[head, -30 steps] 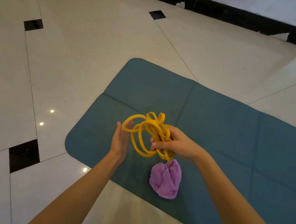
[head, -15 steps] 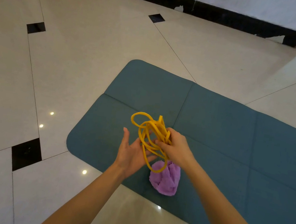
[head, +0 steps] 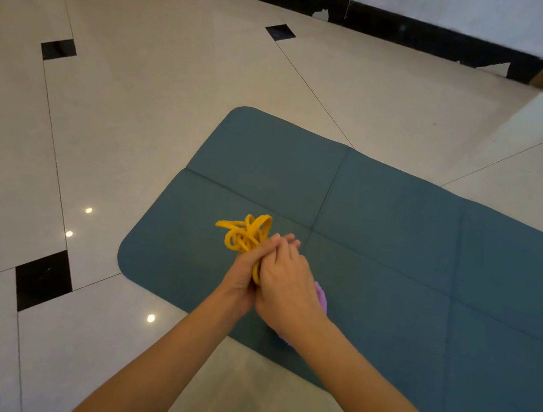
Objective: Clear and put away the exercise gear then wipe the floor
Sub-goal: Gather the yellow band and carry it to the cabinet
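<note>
Band (head: 246, 235) bunched between both hands' grip

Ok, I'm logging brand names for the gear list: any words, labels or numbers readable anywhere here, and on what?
None: no text, logo or number can be read on the yellow band, the teal mat, the purple cloth, the floor tiles or the wall base.

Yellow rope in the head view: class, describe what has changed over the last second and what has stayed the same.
The left hand, open beside the loops a second ago, has closed in and now presses the yellow rope against the right hand, squeezing the loops into a tighter bundle. The right hand kept its grip. The purple cloth and blue mat stayed put.
</note>
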A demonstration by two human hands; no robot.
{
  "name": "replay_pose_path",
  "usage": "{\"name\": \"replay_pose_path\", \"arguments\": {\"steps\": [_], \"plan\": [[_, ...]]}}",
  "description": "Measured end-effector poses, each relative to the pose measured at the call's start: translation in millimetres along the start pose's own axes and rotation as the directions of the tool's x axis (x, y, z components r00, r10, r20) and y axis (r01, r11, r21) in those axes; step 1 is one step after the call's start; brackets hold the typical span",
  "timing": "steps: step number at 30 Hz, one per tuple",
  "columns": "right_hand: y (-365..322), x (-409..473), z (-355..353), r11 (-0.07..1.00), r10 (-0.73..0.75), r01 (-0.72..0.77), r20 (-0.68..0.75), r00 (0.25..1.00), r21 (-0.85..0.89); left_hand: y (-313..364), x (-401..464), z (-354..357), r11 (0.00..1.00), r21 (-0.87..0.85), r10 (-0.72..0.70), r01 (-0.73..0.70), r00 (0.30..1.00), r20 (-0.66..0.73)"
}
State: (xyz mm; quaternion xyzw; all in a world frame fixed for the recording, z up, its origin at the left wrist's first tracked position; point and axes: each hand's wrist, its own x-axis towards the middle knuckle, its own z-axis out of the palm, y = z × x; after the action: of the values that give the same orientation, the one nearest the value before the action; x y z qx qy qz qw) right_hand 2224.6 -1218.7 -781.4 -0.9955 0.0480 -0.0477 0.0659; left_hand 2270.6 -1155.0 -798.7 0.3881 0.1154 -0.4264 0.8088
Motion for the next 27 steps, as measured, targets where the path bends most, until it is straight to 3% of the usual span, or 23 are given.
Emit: {"name": "replay_pose_path", "arguments": {"steps": [4, 7, 12, 14, 17, 21, 23, 27], "plan": [[3.3, -11.5, -7.3, 0.966, -0.090, 0.060, 0.109, 0.990, 0.249, 9.3, 2.8, -2.8, 0.987, -0.155, 0.024, -0.033, 0.998, -0.056], [7.5, -20.8, -12.2, 0.825, -0.096, 0.020, 0.106, 0.990, 0.565, 12.3, 8.6, -12.4, 0.964, -0.259, 0.036, -0.060, 0.995, -0.098], [22.6, -20.1, -4.9, 0.486, 0.252, -0.161, 0.039, 0.967, 0.859, 15.1, 11.7, -21.8, 0.959, -0.280, 0.020, -0.039, 0.997, -0.069], [32.9, -14.8, -5.4, 0.255, 0.404, -0.230, 0.113, 0.908, 0.939, 16.9, 11.9, -21.6, 0.963, -0.270, 0.003, -0.018, 0.998, -0.057], [49.0, -4.4, -13.3, -0.085, 0.511, -0.313, 0.311, 0.801, 0.946, 25.4, 9.2, -11.1, 0.970, -0.244, -0.035, 0.015, 0.996, -0.077], [57.6, -0.2, -52.1, -0.478, 0.523, -0.343, 0.576, 0.628, 0.809, 49.8, -14.2, 27.5, 0.970, -0.229, -0.096, 0.077, 0.993, -0.073], [54.4, -8.1, -88.6, -0.600, 0.507, -0.296, 0.640, 0.578, 0.743, 65.6, -36.6, 56.6, 0.975, -0.187, -0.137, 0.123, 0.988, -0.064], [42.8, -30.8, -188.2, -0.663, 0.548, -0.195, 0.646, 0.531, 0.723, 103.7, -95.8, 127.4, 0.971, -0.076, -0.233, 0.226, 0.966, -0.111]]}}
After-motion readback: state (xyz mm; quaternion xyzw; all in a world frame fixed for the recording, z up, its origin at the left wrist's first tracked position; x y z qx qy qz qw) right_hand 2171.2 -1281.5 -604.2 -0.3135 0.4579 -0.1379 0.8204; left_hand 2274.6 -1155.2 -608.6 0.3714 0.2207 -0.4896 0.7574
